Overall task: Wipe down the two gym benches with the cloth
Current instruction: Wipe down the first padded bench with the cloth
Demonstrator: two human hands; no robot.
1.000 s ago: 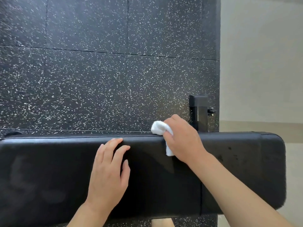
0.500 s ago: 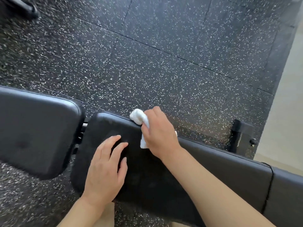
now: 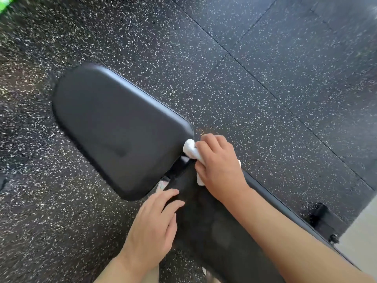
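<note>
A black padded gym bench runs diagonally across the head view: its seat pad (image 3: 114,127) lies at upper left and its long back pad (image 3: 220,231) at lower right, with a narrow gap (image 3: 177,168) between them. My right hand (image 3: 218,166) grips a bunched white cloth (image 3: 190,150) and presses it on the far corner of the back pad, right at the gap and touching the seat pad's corner. My left hand (image 3: 155,227) rests flat on the near edge of the back pad, fingers straight. Only one bench is visible.
Black rubber floor tiles with white speckles (image 3: 265,78) surround the bench. A black metal bench foot with a bolt (image 3: 320,219) stands at the right, beside a pale floor strip (image 3: 363,231). A green blur (image 3: 5,3) shows at the top left corner.
My right hand slid the cloth along the back pad's far edge to its end at the gap. My left hand followed along the near edge. My view swung left and the whole seat pad came into view.
</note>
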